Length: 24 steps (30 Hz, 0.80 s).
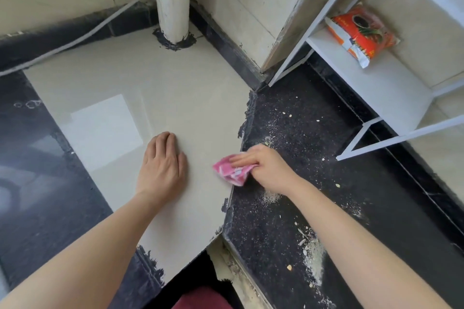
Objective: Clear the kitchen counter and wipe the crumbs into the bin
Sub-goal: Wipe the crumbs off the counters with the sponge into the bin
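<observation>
Right hand (pixel 266 170) grips a bunched pink cloth (pixel 232 170) at the seam where black speckled counter (pixel 351 195) with scattered crumbs (pixel 270 197) meets beige slab (pixel 150 83); left hand (pixel 162 168) rests flat, fingers straight, on the slab.

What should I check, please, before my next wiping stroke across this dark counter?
1. Cloth gripped: right hand holds the pink cloth: ok.
2. Left hand clear of the stroke: rests on the pale slab: ok.
3. Crumbs gathered: crumbs lie scattered over the dark counter: not ok.
4. Bin ready: none in view: cannot tell.
5. Counter cleared: white rack with orange packet stands there: not ok.
</observation>
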Each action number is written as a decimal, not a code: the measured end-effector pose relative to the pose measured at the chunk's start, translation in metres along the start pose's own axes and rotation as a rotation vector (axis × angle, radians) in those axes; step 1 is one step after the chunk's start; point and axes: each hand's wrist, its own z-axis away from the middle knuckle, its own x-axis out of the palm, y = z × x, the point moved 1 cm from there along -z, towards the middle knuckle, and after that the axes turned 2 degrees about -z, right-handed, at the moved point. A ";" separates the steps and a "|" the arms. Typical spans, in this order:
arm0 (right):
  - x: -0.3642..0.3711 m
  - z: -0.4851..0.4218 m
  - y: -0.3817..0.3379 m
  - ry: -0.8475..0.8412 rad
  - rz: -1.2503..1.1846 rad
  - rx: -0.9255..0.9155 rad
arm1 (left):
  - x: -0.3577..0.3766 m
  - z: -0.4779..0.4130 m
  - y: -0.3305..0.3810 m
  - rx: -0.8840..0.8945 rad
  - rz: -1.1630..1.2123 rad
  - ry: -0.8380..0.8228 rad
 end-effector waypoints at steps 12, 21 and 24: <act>-0.026 0.006 0.015 0.031 -0.091 0.061 | -0.001 -0.003 0.006 -0.020 -0.010 -0.038; -0.023 -0.058 0.049 0.344 0.209 -0.036 | 0.006 -0.003 0.003 -0.041 -0.006 0.014; -0.030 -0.034 0.063 0.180 0.168 0.013 | 0.004 -0.005 0.008 -0.077 -0.011 0.022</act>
